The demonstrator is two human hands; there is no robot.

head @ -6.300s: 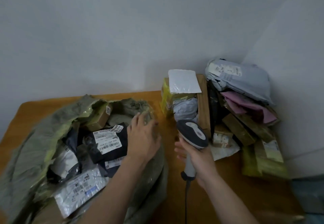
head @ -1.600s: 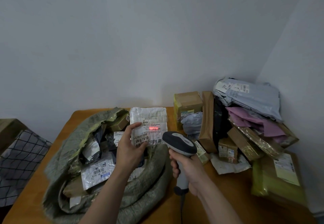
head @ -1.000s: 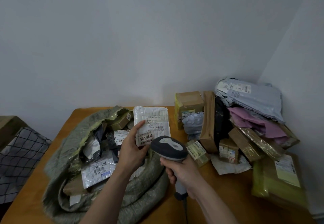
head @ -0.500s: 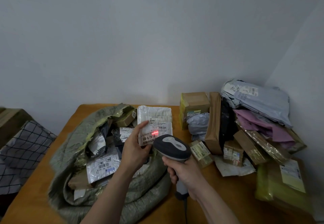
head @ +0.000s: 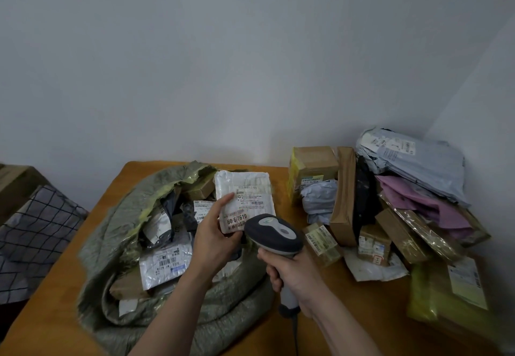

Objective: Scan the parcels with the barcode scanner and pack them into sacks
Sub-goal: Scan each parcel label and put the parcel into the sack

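Observation:
My left hand [head: 214,240] grips a white padded parcel [head: 245,191] by its lower left corner and holds it upright above the open grey-green sack [head: 117,233], label facing me. In my right hand [head: 292,270] is the grey barcode scanner [head: 274,234], gripped by its handle, head aimed at the parcel's label from just below and right. No red scan line shows on the label. The sack holds several parcels [head: 165,261]. A pile of unpacked parcels [head: 390,202] lies at the table's right.
The wooden table [head: 55,300] stands against a grey wall in a corner. A checked cloth [head: 30,233] lies off the table's left edge. The scanner's cable hangs down near the front edge. A yellow-green bagged parcel [head: 446,291] sits at the front right.
The red scan line seen on the label half a second ago is gone. Parcel and scanner stay almost in place over the sack.

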